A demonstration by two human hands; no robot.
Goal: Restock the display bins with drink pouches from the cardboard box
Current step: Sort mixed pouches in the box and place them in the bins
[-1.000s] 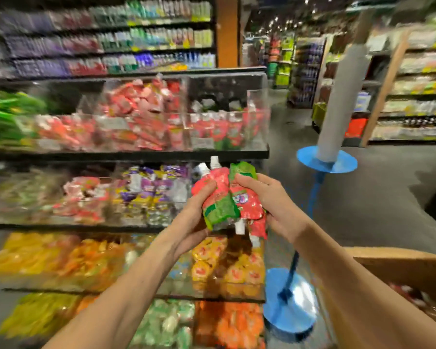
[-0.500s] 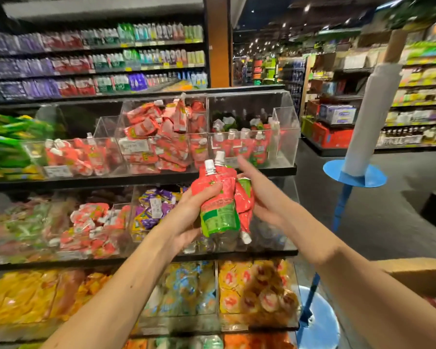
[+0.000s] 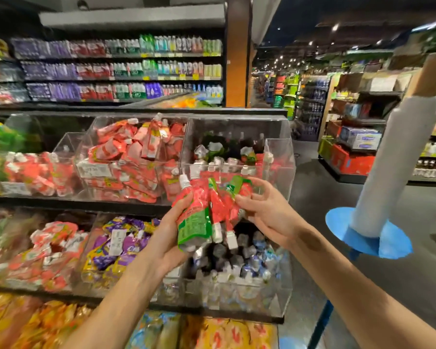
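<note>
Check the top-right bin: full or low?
Low. The top-right bin holds pouches only along its bottom; the neighbouring bin is heaped high.

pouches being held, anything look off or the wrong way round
Yes. In the bunch of pouches in the left grip, one white cap points up while two others point down, so they are not all the same way up. In the bin behind, pouches stand caps up.
</note>
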